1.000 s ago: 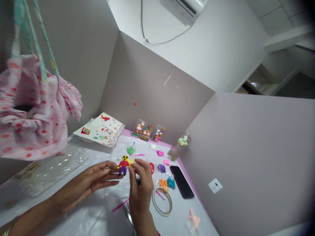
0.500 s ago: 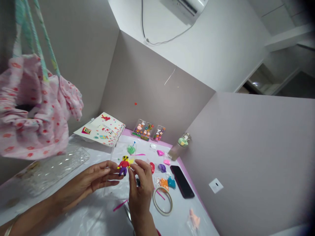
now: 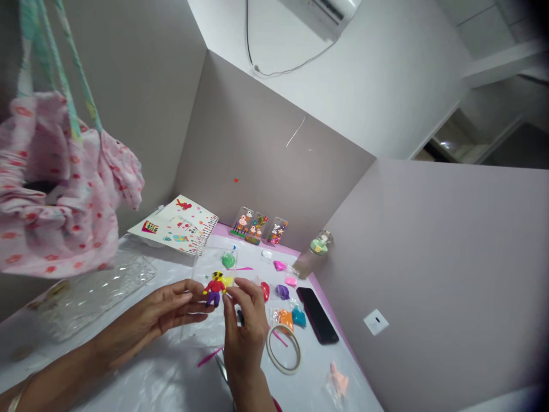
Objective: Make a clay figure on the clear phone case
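A small clay figure (image 3: 214,288) with a yellow head, red top and purple legs is held upright between my two hands over the table. My left hand (image 3: 178,304) has its fingertips at the figure's left side, the fingers slightly spread. At the figure's right side, the thumb and fingers of my right hand (image 3: 245,312) close in a pinch near its yellow hand. Beneath lies a clear sheet (image 3: 193,332). Green clay (image 3: 228,260) rests behind the figure, and yellow clay (image 3: 227,281) is partly hidden by it.
Clay packets in red (image 3: 265,291), purple (image 3: 282,292), orange (image 3: 286,319) and teal (image 3: 299,316) lie right, with a tape roll (image 3: 269,349) and phone (image 3: 317,316). A spiral notebook (image 3: 180,226) is behind. A pink fabric bag (image 3: 64,189) hangs left.
The figure has shifted very slightly to the left between my hands. Both hands keep nearly the same pose, and the view has moved a little.
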Demonstrator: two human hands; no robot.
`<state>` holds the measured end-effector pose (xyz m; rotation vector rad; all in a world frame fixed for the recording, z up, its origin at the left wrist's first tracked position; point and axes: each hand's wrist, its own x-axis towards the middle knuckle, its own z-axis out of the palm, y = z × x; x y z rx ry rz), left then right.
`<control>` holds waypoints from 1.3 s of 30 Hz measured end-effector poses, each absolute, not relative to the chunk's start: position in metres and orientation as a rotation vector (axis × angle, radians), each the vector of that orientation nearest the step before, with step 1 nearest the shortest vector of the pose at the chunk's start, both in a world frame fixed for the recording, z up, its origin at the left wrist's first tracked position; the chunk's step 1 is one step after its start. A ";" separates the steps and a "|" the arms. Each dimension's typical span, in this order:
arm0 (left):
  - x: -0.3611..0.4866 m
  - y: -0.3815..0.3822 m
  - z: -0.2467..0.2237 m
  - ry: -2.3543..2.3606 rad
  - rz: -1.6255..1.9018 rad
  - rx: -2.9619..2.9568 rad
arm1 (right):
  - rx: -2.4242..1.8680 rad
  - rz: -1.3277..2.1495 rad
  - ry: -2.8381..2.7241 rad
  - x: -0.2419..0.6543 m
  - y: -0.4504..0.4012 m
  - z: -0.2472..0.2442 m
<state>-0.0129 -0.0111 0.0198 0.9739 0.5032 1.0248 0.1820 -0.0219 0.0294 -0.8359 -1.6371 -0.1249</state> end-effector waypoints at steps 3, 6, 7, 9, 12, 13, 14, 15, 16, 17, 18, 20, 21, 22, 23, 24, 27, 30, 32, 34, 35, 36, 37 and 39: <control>-0.012 -0.011 0.018 0.498 1.026 0.975 | -0.835 -0.114 -1.634 0.182 -0.022 0.028; -0.012 -0.011 0.017 0.489 1.019 0.979 | -0.849 -0.107 -1.630 0.182 -0.023 0.028; -0.011 -0.011 0.017 0.486 1.016 0.981 | -0.852 -0.103 -1.630 0.182 -0.023 0.028; -0.011 -0.011 0.017 0.481 1.012 0.982 | -0.855 -0.088 -1.627 0.182 -0.023 0.028; -0.011 -0.011 0.017 0.480 1.012 0.976 | -0.860 -0.078 -1.617 0.182 -0.023 0.028; -0.011 -0.012 0.018 0.481 1.012 0.973 | -0.864 -0.076 -1.615 0.182 -0.023 0.028; -0.010 -0.012 0.018 0.483 1.011 0.970 | -0.868 -0.073 -1.614 0.182 -0.023 0.028; -0.010 -0.012 0.018 0.486 1.011 0.966 | -0.872 -0.069 -1.615 0.182 -0.023 0.028; -0.010 -0.012 0.019 0.488 1.011 0.963 | -0.876 -0.064 -1.615 0.182 -0.023 0.028; -0.010 -0.013 0.019 0.491 1.011 0.960 | -0.878 -0.059 -1.614 0.182 -0.024 0.029; -0.010 -0.013 0.020 0.493 1.012 0.957 | -0.879 -0.056 -1.612 0.181 -0.024 0.029; -0.010 -0.012 0.020 0.498 1.013 0.953 | -0.878 -0.048 -1.605 0.181 -0.024 0.030; -0.010 -0.012 0.021 0.500 1.014 0.952 | -0.876 -0.038 -1.600 0.181 -0.024 0.030; -0.010 -0.012 0.021 0.502 1.013 0.951 | -0.875 -0.021 -1.595 0.181 -0.024 0.030; -0.010 -0.012 0.021 0.504 1.012 0.952 | -0.874 0.004 -1.588 0.181 -0.024 0.030; -0.009 -0.012 0.021 0.506 1.010 0.953 | -0.876 0.033 -1.580 0.181 -0.024 0.029; -0.009 -0.013 0.022 0.508 1.005 0.959 | -0.901 0.105 -1.566 0.182 -0.024 0.027; -0.009 -0.015 0.022 0.507 1.003 0.965 | -0.924 0.147 -1.565 0.182 -0.023 0.026; -0.009 -0.015 0.023 0.507 1.003 0.968 | -0.926 0.209 -1.536 0.181 -0.023 0.027; -0.010 -0.015 0.023 0.508 1.003 0.970 | -0.921 0.309 -1.479 0.180 -0.023 0.029; -0.010 -0.015 0.023 0.510 1.002 0.970 | -0.919 0.370 -1.444 0.180 -0.023 0.030; -0.010 -0.015 0.023 0.511 1.000 0.970 | -0.919 0.438 -1.407 0.179 -0.022 0.031; -0.011 -0.015 0.023 0.513 0.999 0.969 | -0.923 0.521 -1.370 0.179 -0.022 0.032; -0.011 -0.014 0.023 0.518 0.999 0.965 | -0.919 0.724 -1.278 0.179 -0.020 0.034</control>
